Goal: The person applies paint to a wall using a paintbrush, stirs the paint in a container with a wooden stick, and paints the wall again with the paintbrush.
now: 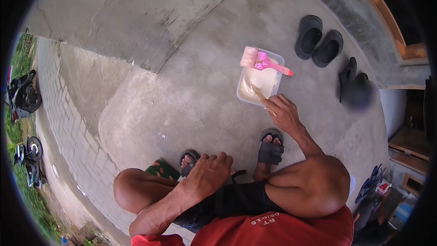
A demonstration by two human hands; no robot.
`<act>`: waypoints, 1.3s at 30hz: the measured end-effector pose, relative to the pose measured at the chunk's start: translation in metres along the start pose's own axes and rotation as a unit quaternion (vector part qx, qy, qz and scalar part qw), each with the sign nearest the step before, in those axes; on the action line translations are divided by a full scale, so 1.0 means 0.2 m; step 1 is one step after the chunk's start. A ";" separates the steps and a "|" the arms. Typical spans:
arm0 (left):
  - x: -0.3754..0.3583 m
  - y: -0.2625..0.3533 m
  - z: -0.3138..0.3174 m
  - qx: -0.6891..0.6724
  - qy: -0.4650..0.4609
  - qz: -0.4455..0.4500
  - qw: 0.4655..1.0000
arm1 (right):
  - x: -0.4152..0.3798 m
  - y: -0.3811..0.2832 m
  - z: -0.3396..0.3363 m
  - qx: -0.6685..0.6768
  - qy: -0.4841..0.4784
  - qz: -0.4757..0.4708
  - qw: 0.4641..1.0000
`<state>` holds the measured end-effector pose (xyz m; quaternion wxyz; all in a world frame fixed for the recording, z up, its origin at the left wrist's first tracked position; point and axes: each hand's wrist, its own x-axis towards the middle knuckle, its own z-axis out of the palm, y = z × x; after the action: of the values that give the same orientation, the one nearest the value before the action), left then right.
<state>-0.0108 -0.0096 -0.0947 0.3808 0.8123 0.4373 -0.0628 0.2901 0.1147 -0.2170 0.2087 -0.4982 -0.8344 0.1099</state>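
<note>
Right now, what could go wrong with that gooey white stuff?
The pink-handled paintbrush with pale bristles lies across the clear plastic tub, both ends sticking out past the rim, so a bump might knock it off. The right hand holds a thin wooden stick with its tip in the creamy off-white liquid; a quick flick could splash the grey concrete floor.

Grey concrete floor (195, 105), grey wall (353, 23), wooden window frame (386, 21) (dark inside), pale paving (61, 105), grass (27, 207), daylight
</note>
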 end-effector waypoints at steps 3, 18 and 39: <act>0.00 0.00 0.00 0.003 0.003 -0.003 1.000 | -0.01 -0.02 -0.02 0.013 -0.018 -0.014 1.000; 0.00 0.01 -0.02 0.005 -0.007 -0.004 1.000 | -0.03 -0.03 -0.04 0.023 -0.056 -0.038 0.997; 0.00 0.00 0.02 0.004 -0.001 0.002 1.000 | 0.02 0.04 -0.06 0.018 -0.059 0.004 0.998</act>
<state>-0.0104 -0.0127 -0.0969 0.3779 0.8145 0.4354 -0.0645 0.2990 0.1217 -0.2090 0.1678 -0.4907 -0.8409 0.1549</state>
